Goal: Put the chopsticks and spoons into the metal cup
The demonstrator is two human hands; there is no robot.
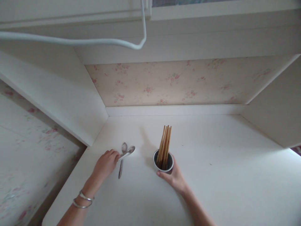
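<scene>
My left hand (107, 161) is closed on the handle of a metal spoon (129, 151), whose bowl points to the right. That spoon crosses over a second spoon (120, 169), which lies on the white tabletop with its bowl toward the back. My right hand (173, 177) is wrapped round the near right side of a cup (154, 161) with a white rim and dark inside. Several wooden chopsticks (166, 141) stand upright in the cup, leaning slightly to the right.
The white tabletop (223, 182) has side panels left and right and a low ledge (176, 110) at the back. Flowered wallpaper (174, 81) covers the wall behind. A white bent tube or cable (94, 41) hangs across the upper left, under a cabinet.
</scene>
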